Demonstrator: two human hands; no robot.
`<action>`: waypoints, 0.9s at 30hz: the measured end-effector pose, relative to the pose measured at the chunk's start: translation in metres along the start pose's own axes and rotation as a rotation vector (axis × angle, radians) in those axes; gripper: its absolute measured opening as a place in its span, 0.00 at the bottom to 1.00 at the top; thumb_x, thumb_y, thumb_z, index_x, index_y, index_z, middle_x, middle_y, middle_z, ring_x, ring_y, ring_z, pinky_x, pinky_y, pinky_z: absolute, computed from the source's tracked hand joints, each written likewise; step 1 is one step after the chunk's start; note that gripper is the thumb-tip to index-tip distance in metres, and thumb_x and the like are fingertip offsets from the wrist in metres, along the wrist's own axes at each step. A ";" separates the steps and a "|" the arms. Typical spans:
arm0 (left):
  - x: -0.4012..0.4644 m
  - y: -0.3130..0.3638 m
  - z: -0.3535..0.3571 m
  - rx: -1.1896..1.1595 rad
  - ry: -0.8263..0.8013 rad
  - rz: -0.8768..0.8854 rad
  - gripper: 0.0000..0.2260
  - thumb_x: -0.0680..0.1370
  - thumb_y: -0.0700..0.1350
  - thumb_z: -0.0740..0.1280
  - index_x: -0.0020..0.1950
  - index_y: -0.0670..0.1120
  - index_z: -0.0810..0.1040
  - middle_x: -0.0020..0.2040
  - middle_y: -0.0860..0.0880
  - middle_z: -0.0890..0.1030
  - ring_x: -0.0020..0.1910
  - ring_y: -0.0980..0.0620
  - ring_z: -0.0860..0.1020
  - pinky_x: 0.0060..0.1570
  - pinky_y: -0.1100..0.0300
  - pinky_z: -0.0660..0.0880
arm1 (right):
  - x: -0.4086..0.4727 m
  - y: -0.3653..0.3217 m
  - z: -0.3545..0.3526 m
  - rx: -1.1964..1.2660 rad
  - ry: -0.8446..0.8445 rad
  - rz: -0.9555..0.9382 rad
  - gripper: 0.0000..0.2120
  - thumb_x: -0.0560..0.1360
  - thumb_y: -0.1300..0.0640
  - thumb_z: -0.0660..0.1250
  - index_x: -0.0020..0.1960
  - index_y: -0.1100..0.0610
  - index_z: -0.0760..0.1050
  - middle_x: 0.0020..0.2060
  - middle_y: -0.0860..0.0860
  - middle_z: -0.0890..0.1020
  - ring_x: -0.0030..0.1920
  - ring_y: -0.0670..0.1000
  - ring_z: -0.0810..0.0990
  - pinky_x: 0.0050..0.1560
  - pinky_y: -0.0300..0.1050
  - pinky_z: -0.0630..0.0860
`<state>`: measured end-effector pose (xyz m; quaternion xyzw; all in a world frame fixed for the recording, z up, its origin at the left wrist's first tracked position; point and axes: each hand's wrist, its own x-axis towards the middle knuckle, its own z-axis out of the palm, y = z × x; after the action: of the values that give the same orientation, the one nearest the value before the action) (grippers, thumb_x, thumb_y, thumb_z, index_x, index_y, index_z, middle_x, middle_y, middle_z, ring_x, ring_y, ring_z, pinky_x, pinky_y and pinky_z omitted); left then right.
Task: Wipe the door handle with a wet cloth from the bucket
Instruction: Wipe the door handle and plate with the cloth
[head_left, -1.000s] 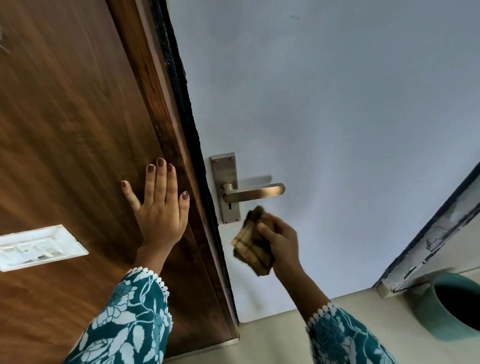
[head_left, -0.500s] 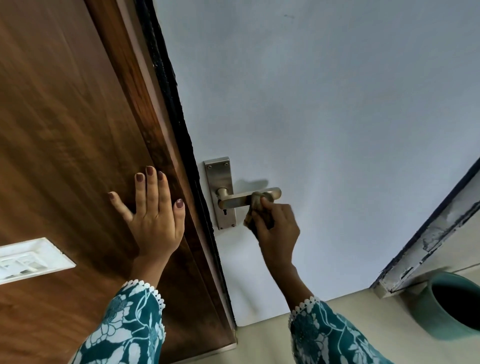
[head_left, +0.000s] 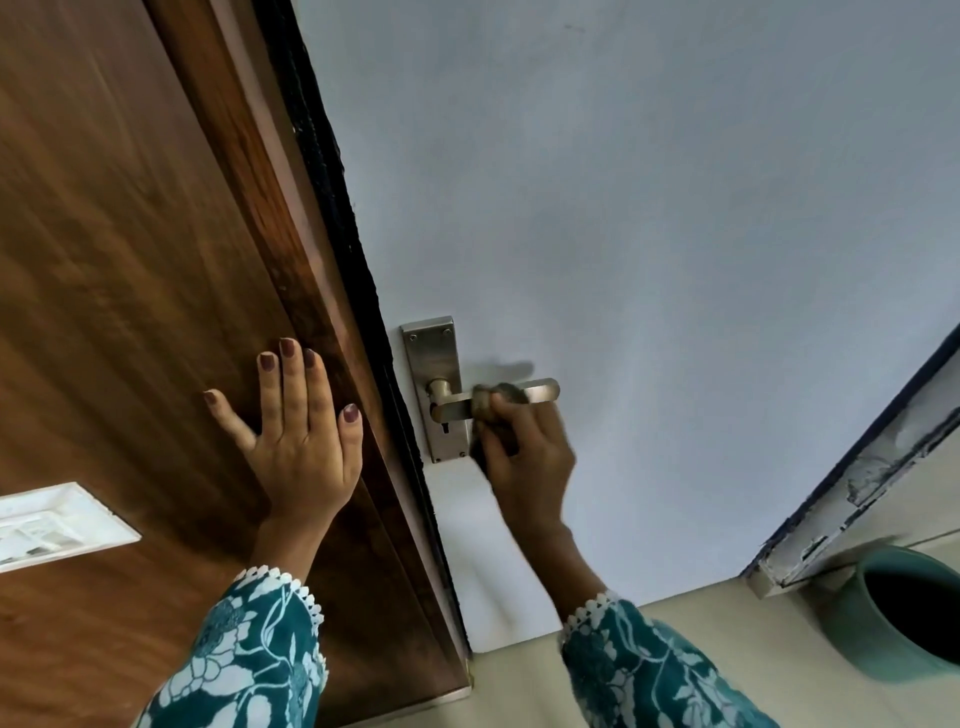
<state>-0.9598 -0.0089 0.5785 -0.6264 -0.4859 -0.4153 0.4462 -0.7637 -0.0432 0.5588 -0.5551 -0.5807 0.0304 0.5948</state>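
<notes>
A metal lever door handle (head_left: 540, 391) on a steel backplate (head_left: 435, 353) sits on the pale grey door (head_left: 649, 234). My right hand (head_left: 527, 457) grips a brownish cloth (head_left: 493, 397) wrapped around the middle of the lever; most of the cloth is hidden under my fingers. My left hand (head_left: 298, 441) lies flat with fingers spread on the brown wooden panel (head_left: 130, 260) left of the door's edge. A teal bucket (head_left: 904, 618) stands on the floor at the lower right.
A white switch plate (head_left: 52, 525) is set in the wooden panel at the left. A chipped white frame (head_left: 857, 483) runs diagonally at the right, just above the bucket. Beige floor (head_left: 519, 691) shows along the bottom.
My right hand rose with the cloth from below the handle, closed it around the lever, then slid it left along the lever towards the backplate. My left hand stays pressed on the wood.
</notes>
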 end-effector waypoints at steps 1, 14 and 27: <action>0.000 0.000 -0.001 -0.006 -0.005 -0.002 0.25 0.82 0.49 0.50 0.77 0.42 0.50 0.79 0.51 0.45 0.77 0.50 0.47 0.71 0.41 0.37 | -0.004 -0.007 0.006 0.009 -0.046 -0.034 0.12 0.68 0.64 0.74 0.51 0.61 0.81 0.42 0.55 0.80 0.40 0.51 0.78 0.40 0.42 0.80; 0.000 -0.001 -0.002 -0.036 -0.025 0.002 0.25 0.82 0.49 0.49 0.77 0.44 0.49 0.79 0.51 0.44 0.77 0.51 0.47 0.71 0.41 0.36 | 0.013 0.028 -0.022 0.003 0.094 0.139 0.10 0.67 0.64 0.74 0.48 0.61 0.79 0.43 0.55 0.80 0.42 0.55 0.81 0.40 0.43 0.77; 0.000 -0.003 -0.006 -0.038 -0.105 -0.009 0.26 0.82 0.50 0.49 0.78 0.44 0.48 0.79 0.52 0.43 0.77 0.51 0.46 0.71 0.40 0.36 | -0.009 -0.036 0.035 -0.136 -0.065 -0.319 0.05 0.72 0.61 0.68 0.42 0.61 0.83 0.34 0.54 0.80 0.37 0.54 0.77 0.36 0.46 0.69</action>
<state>-0.9631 -0.0148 0.5805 -0.6534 -0.5036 -0.3931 0.4061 -0.8137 -0.0416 0.5680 -0.4935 -0.6811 -0.0857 0.5342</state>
